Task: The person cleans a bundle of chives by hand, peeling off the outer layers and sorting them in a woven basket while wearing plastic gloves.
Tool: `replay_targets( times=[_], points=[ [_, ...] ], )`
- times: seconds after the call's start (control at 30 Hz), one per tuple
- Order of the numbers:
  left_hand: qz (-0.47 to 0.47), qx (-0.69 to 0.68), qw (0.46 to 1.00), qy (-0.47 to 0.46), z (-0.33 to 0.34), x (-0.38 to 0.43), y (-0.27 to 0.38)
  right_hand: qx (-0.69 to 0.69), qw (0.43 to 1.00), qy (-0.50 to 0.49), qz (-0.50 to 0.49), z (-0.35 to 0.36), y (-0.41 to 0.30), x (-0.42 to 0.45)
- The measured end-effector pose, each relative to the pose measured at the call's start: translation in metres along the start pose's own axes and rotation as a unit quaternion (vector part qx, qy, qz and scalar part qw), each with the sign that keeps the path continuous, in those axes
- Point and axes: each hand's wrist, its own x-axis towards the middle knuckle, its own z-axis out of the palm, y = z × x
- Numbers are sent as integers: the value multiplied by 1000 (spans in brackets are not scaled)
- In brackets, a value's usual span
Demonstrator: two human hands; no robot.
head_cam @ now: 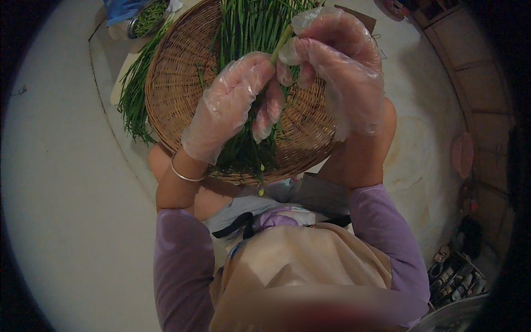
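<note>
Both hands wear clear plastic gloves above a round wicker basket [178, 79]. My left hand [236, 99] pinches the lower end of a green stalk [282, 44] between thumb and fingers. At the stalk's upper end, my right hand [336, 62] has its thumb and fingertips closed on it. Beneath the hands, a pile of long green garlic chives or similar leaves [249, 31] lies across the basket, with the leaf tips near its front rim. A small yellow-green bud [261, 192] hangs past that rim. The palms hide part of the pile.
Left of the basket lies another bunch of long green leaves [139, 91] on a pale board. A metal bowl of cut green pieces [149, 20] stands beyond it, beside a blue bag [122, 11]. A pink object [462, 155] and shoes [456, 282] are at the right.
</note>
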Motion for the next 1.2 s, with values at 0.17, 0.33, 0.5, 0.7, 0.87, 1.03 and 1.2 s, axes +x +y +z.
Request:
replay_targets(
  times=[0.17, 0.33, 0.5, 0.7, 0.87, 1.03, 1.2],
  points=[
    [6, 9, 1000, 28, 2, -1, 5, 27, 1000, -5, 4, -1, -1, -1],
    [12, 4, 999, 37, 3, -1, 6, 25, 999, -34, 2, -6, 0, 1],
    [22, -4, 999, 32, 1, -1, 2, 27, 999, -29, 15, -5, 1, 1],
    [15, -20, 1000, 9, 1, 1, 5, -96, 984, -55, -141, -19, -3, 5],
    [16, -23, 1000, 3, 0, -3, 8, -229, 946, 20, -230, -58, -20, 26],
    [22, -21, 1000, -10, 1, 0, 5, -492, 853, 93, -149, -64, -28, 25],
    [30, 60, 997, 28, 3, -4, 2, -56, 995, -83, -15, -15, -10, 1]
  ],
)
